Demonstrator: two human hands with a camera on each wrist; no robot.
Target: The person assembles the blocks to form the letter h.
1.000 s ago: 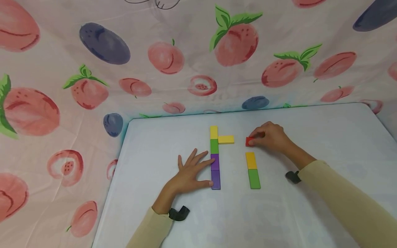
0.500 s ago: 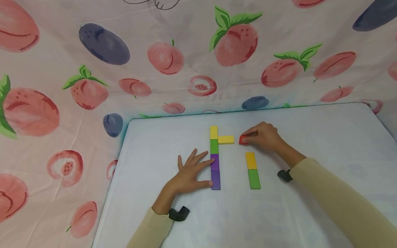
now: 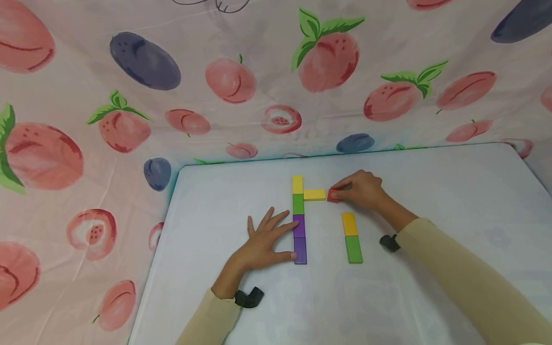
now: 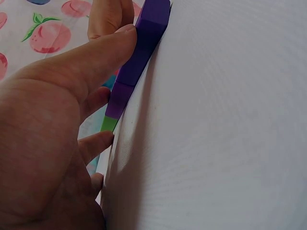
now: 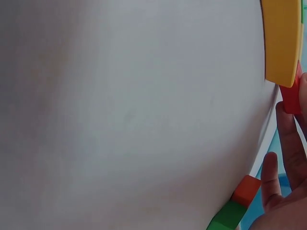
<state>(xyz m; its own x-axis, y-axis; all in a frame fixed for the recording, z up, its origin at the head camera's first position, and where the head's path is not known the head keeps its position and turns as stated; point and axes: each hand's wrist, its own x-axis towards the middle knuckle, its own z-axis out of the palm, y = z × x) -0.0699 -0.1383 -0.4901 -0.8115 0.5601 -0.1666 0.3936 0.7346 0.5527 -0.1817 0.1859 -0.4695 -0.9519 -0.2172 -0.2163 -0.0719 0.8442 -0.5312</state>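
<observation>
My right hand (image 3: 362, 191) pinches a small red block (image 3: 330, 197) between thumb and fingers, right at the free end of a yellow block (image 3: 315, 194) lying crosswise. That yellow block juts right from an upright column: a yellow block (image 3: 297, 184) on top, a green block (image 3: 298, 203) below, then two purple blocks (image 3: 301, 247). My left hand (image 3: 258, 247) lies left of the column with spread fingers, thumb and index fingertip touching the purple blocks. In the left wrist view the thumb presses the nearer purple block (image 4: 139, 57). The fingers partly cover the red block (image 5: 290, 98) in the right wrist view.
Below the right hand lie a yellow-orange block (image 3: 350, 224) and a green block (image 3: 354, 249), end to end. The right wrist view also has an orange block (image 5: 246, 190) and a green block (image 5: 228, 215) beside the palm. A fruit-print cloth (image 3: 258, 28) hangs behind the white table (image 3: 224, 191).
My right hand has slid left with the red block, bringing it close to the end of the crosswise yellow block. My left hand and the other blocks have stayed put.
</observation>
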